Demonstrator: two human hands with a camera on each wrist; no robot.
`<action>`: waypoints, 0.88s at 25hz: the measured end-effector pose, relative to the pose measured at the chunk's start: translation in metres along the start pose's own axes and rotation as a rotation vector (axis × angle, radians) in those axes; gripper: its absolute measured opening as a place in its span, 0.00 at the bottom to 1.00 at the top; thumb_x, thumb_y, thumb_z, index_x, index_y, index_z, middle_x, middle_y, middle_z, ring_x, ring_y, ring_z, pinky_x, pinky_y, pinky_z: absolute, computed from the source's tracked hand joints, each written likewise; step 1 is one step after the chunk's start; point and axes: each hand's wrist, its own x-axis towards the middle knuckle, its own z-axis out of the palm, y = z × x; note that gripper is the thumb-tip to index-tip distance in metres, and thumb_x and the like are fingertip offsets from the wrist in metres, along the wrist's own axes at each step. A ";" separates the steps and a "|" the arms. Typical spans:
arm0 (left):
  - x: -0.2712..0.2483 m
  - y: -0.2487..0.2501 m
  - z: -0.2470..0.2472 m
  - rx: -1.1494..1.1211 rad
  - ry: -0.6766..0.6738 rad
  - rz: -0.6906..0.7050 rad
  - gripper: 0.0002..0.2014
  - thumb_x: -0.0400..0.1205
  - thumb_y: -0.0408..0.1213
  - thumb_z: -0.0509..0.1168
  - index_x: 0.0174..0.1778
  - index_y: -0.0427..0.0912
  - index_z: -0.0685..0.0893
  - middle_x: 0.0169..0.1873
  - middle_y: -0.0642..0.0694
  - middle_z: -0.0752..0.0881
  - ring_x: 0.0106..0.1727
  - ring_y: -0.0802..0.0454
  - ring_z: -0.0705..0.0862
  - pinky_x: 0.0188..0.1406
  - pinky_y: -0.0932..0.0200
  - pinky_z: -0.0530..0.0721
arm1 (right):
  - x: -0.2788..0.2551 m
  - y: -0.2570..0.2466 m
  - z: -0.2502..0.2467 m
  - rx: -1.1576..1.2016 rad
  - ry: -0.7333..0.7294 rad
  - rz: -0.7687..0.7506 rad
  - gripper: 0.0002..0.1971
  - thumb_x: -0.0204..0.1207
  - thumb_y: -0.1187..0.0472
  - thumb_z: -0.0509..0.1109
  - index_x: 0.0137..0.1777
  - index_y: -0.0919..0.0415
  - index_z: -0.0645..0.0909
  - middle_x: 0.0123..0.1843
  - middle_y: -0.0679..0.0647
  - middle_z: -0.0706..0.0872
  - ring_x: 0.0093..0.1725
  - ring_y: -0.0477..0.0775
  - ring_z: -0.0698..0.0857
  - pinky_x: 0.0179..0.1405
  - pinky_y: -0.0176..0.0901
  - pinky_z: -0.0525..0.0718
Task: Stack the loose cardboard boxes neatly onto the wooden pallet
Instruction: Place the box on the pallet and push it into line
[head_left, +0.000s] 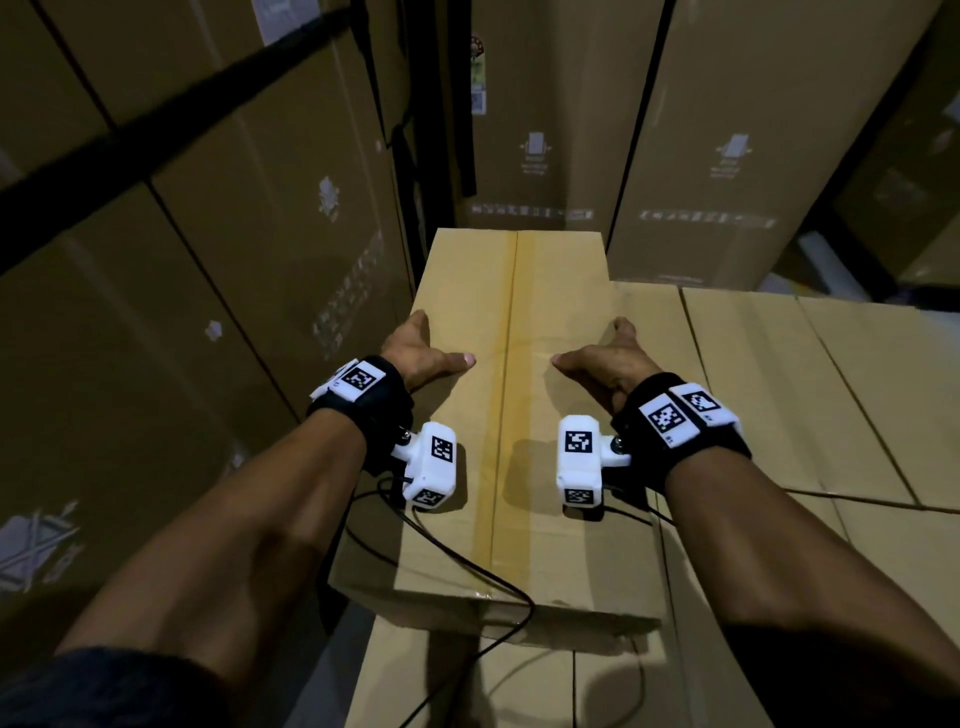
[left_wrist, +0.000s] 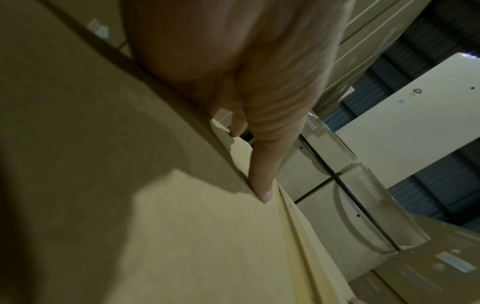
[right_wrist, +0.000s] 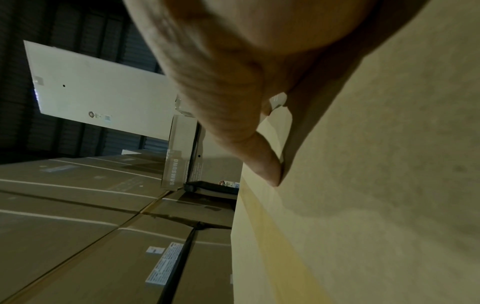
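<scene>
Tall printed cartons (head_left: 270, 197) wall in the aisle; white panel (right_wrist: 98, 90)

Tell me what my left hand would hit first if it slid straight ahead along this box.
Nothing on the box top; past its far edge, the left hand would probably meet the tall stacked carton, though depth is unclear.
</scene>
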 end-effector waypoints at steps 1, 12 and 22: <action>0.006 0.000 0.002 0.000 0.001 -0.009 0.38 0.75 0.40 0.80 0.76 0.33 0.69 0.66 0.41 0.79 0.66 0.42 0.79 0.71 0.46 0.78 | 0.007 0.001 -0.001 0.000 0.007 0.005 0.56 0.72 0.78 0.77 0.89 0.47 0.47 0.81 0.67 0.69 0.52 0.56 0.87 0.64 0.54 0.87; 0.003 -0.010 -0.001 0.282 -0.050 -0.025 0.33 0.80 0.47 0.74 0.76 0.33 0.74 0.77 0.34 0.71 0.75 0.35 0.73 0.74 0.47 0.74 | 0.010 0.015 0.003 -0.543 0.115 -0.036 0.50 0.71 0.50 0.79 0.89 0.48 0.53 0.87 0.60 0.59 0.82 0.69 0.66 0.80 0.59 0.71; -0.122 -0.033 -0.009 0.620 -0.328 0.281 0.17 0.83 0.55 0.66 0.59 0.47 0.81 0.60 0.45 0.82 0.59 0.45 0.79 0.59 0.49 0.80 | -0.147 0.060 0.023 -1.275 -0.034 -0.298 0.29 0.78 0.49 0.66 0.79 0.53 0.72 0.76 0.55 0.73 0.77 0.62 0.70 0.78 0.67 0.62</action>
